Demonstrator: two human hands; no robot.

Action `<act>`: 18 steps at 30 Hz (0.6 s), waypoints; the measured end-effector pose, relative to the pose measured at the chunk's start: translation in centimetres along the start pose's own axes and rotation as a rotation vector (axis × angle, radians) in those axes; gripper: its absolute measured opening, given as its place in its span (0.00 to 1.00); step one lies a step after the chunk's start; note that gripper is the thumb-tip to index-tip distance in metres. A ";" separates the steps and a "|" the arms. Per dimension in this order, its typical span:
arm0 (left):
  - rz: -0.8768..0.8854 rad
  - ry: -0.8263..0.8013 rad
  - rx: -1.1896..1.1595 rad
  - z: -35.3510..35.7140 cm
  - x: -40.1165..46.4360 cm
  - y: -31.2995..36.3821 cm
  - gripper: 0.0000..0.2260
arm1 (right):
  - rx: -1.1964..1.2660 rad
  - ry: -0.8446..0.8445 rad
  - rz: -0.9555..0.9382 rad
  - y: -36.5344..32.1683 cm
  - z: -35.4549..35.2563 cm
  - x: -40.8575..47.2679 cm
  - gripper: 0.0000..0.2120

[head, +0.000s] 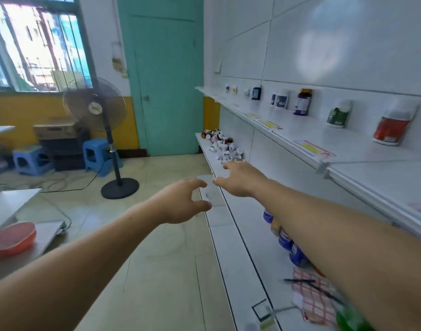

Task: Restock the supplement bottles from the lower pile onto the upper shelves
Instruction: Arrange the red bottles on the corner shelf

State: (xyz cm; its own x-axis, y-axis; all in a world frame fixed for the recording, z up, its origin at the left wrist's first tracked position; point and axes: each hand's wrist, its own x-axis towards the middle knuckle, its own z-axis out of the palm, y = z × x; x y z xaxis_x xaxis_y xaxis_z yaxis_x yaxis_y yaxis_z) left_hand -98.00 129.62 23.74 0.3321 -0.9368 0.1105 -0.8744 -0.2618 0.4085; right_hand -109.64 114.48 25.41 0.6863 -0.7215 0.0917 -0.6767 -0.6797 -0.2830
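- The lower shelf (231, 218) runs away from you along the wall, and the upper shelf (300, 139) sits above it with only a few bottles standing well apart along its back edge.
- Your right hand (238, 179) reaches out over the lower shelf with its fingers spread and relaxed; it holds nothing and stops just short of the pile.
- Your left hand (180, 201) hangs beyond the shelf's front edge, over the floor, thumb and fingers loosely parted as if readying a pinch; it too holds nothing.
- The pile of supplement bottles (222, 144) lies at the far end of the lower shelf, a jumble of small bottles on their sides, mostly white with a few dark ones.
- Judging by their look, these are light, stiff plastic bottles with smooth, rounded sides, so expect them to roll and slip when nudged.
- Take each bottle across its body rather than by the cap, and lift from the top of the heap so its neighbours don't roll off the front edge.
- A row of blue-capped bottles (285, 240) stands nearer you, partly hidden under your right forearm.
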 end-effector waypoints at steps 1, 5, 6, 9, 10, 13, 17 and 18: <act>0.011 0.003 -0.001 0.1 2.5 -1.5 0.28 | 0.002 0.000 0.009 0.0 0.8 2.7 0.35; 0.045 -0.037 -0.021 -0.1 12.0 -6.6 0.27 | 0.017 -0.022 0.073 0.0 2.7 13.0 0.34; 0.052 -0.060 -0.033 -0.3 14.6 -7.7 0.26 | 0.025 -0.029 0.087 0.1 3.1 15.6 0.34; 0.062 -0.113 -0.068 -0.9 22.1 -10.7 0.25 | 0.049 -0.055 0.139 1.0 4.0 22.5 0.33; 0.063 -0.129 -0.077 -0.8 24.4 -11.7 0.25 | 0.042 -0.064 0.162 1.4 4.4 24.7 0.34; 0.068 -0.191 -0.091 0.1 31.0 -14.8 0.25 | 0.026 -0.084 0.219 2.7 5.9 31.5 0.34; 0.091 -0.249 -0.093 2.0 40.5 -19.4 0.25 | 0.028 -0.085 0.277 4.9 9.2 41.6 0.35; 0.094 -0.264 -0.095 2.4 43.1 -20.6 0.25 | 0.027 -0.083 0.283 5.5 10.2 44.3 0.35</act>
State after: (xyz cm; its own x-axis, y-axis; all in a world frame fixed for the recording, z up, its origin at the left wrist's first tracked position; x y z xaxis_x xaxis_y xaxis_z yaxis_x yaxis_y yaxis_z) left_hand -66.56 94.10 17.90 0.1366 -0.9872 -0.0827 -0.8560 -0.1596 0.4918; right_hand -80.21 80.14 18.22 0.4915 -0.8678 -0.0731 -0.8378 -0.4482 -0.3117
